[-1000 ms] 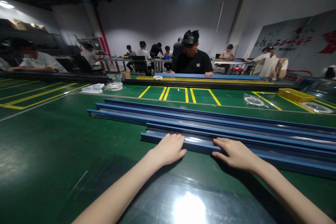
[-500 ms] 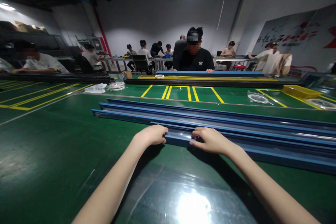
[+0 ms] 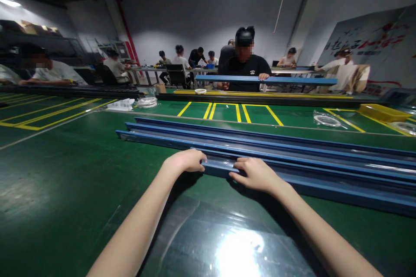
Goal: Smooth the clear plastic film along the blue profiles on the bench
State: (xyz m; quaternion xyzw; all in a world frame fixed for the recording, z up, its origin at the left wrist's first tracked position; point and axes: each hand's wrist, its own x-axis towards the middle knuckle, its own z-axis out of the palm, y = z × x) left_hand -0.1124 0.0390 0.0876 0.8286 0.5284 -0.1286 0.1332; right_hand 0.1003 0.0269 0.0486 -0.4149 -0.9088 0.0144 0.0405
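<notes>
Several long blue channel rails lie side by side on the green table, running off to the right. My left hand is curled round the left end of the nearest blue rail. My right hand grips the same rail just to the right, fingers wrapped over its top edge. Both forearms reach in from the bottom of the view.
Across the table a person in a black shirt lifts another blue rail. Rolls of white tape and a yellow tray lie further off. Other people sit at tables behind and at the left.
My hands went from lying flat on the nearest rail to gripping its left end, closer together. The person opposite raised their blue rail off the table.
</notes>
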